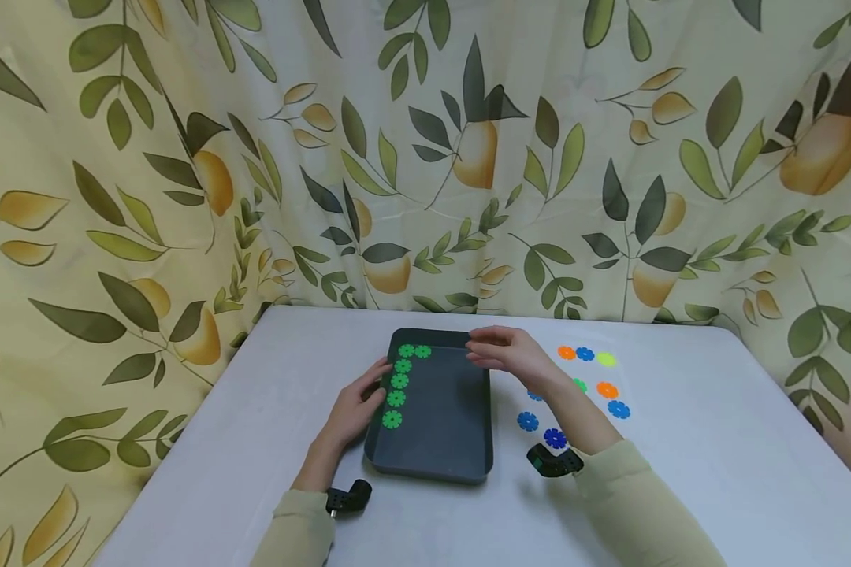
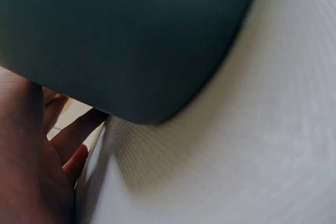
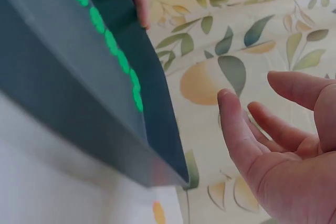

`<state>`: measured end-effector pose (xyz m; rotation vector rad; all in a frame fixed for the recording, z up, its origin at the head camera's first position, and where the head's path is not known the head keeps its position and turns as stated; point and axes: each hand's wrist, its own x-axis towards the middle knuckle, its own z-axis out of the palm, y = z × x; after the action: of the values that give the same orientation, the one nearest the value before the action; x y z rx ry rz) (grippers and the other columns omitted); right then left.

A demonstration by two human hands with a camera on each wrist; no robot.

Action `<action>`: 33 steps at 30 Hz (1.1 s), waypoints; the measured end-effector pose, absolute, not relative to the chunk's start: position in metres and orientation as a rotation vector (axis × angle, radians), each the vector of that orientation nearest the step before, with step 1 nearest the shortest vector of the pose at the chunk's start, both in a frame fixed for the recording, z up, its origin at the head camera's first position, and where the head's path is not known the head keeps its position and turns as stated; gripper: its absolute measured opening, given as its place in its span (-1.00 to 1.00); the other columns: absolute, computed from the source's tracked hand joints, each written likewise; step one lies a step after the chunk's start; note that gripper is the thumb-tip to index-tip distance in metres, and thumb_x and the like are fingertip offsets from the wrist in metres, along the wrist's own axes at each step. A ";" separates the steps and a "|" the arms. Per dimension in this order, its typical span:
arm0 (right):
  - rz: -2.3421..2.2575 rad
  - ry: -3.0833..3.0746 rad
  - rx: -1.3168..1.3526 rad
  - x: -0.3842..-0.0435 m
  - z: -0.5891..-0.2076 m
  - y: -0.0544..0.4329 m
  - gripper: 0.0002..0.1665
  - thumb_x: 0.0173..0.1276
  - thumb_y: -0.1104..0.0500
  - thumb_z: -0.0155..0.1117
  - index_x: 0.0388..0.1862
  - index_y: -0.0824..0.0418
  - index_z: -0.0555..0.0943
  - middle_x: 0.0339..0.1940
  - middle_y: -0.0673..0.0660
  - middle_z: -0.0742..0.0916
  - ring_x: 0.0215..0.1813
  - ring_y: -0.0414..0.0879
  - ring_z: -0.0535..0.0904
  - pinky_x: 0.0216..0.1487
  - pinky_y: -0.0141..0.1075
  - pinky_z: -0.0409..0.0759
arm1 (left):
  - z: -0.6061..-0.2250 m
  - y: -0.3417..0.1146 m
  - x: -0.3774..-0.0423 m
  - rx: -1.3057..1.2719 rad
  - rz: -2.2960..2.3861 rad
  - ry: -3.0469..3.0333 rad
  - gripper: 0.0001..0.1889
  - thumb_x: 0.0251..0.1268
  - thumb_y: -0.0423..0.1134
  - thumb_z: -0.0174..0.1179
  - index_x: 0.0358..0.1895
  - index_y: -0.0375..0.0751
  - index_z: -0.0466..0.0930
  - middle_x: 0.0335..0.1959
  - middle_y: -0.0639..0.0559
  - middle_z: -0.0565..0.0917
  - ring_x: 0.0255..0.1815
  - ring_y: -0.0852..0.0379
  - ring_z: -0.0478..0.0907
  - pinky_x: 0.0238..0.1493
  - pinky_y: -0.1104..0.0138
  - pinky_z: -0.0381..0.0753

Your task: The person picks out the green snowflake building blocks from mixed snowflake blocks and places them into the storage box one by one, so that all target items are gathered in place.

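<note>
A dark grey tray (image 1: 440,409) lies on the white table. Inside it, several green flower-shaped discs (image 1: 396,398) form a column along the left side, with one more disc (image 1: 422,351) beside the top one. My left hand (image 1: 354,405) rests against the tray's left rim, fingers loosely extended; the left wrist view shows only part of that hand (image 2: 50,156) beside the tray wall. Over the tray's far right corner hovers my right hand (image 1: 514,354). Its fingers are apart and hold nothing, as the right wrist view of the hand (image 3: 289,150) shows.
Right of the tray, several loose discs lie scattered on the table (image 1: 695,472): orange (image 1: 607,390), blue (image 1: 528,421), yellow-green (image 1: 606,359) and a green one (image 1: 579,384) partly behind my right forearm. A leaf-and-fruit patterned curtain (image 1: 425,157) hangs behind the table.
</note>
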<state>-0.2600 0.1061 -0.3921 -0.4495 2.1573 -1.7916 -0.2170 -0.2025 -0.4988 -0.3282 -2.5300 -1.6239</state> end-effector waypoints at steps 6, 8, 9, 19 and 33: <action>-1.755 2.189 -0.417 -0.251 -0.396 0.131 -0.35 0.51 0.12 0.23 0.41 0.48 0.37 0.29 0.46 0.56 0.16 0.16 0.66 0.14 -0.18 0.63 | -0.501 -0.203 -0.220 -0.346 -1.634 -2.511 -0.54 0.45 -0.41 0.08 0.38 -0.18 0.51 0.51 0.08 0.34 0.41 -0.08 0.40 0.43 0.03 0.33; -1.728 2.208 -0.395 -0.248 -0.397 0.141 -0.34 0.52 0.09 0.23 0.42 0.47 0.36 0.29 0.45 0.56 0.17 0.18 0.64 0.17 -0.11 0.62 | -0.502 -0.201 -0.220 -0.348 -1.641 -2.497 -0.54 0.44 -0.43 0.08 0.38 -0.21 0.51 0.51 0.05 0.35 0.42 -0.09 0.40 0.42 0.02 0.34; -1.714 2.219 -0.379 -0.246 -0.398 0.146 -0.33 0.51 0.08 0.23 0.42 0.46 0.36 0.29 0.44 0.57 0.17 0.17 0.65 0.17 -0.11 0.62 | -0.497 -0.199 -0.217 -0.348 -1.646 -2.494 -0.54 0.45 -0.44 0.07 0.38 -0.24 0.51 0.51 0.02 0.34 0.42 -0.11 0.39 0.42 0.02 0.34; -1.581 2.297 -0.377 -0.228 -0.398 0.191 -0.34 0.50 0.07 0.24 0.39 0.46 0.37 0.23 0.45 0.60 0.17 0.26 0.63 0.15 -0.09 0.64 | -0.502 -0.198 -0.218 -0.309 -1.655 -2.502 -0.55 0.46 -0.42 0.08 0.38 -0.22 0.51 0.52 0.05 0.34 0.41 -0.11 0.40 0.44 0.00 0.31; -1.476 2.295 -0.368 -0.209 -0.408 0.225 -0.33 0.50 0.11 0.24 0.38 0.53 0.35 0.16 0.43 0.65 0.12 0.25 0.65 0.07 -0.14 0.69 | -0.497 -0.201 -0.217 -0.326 -1.638 -2.506 -0.54 0.46 -0.42 0.08 0.38 -0.19 0.51 0.51 0.06 0.34 0.45 -0.06 0.36 0.45 0.03 0.30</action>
<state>-0.2093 0.2254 -0.4082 -0.3675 2.2951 -1.4756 -0.2167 -0.2008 -0.4973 -0.3264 -2.5063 -1.6382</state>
